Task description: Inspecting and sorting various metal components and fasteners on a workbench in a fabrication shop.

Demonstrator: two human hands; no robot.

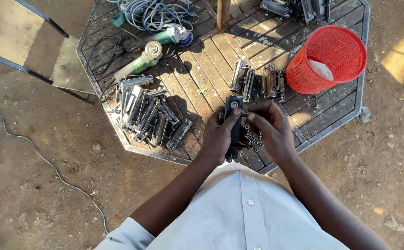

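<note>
Both hands, left hand (218,136) and right hand (272,132), grip a flat dark metal bracket (234,115).

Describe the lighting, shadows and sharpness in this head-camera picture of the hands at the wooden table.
Head view: hard sunlight, with a bright patch on the ground at right; dark shadows fall across the table beside the red basket; the left hand, right hand and metal bracket look sharp; edges bow slightly.
</note>
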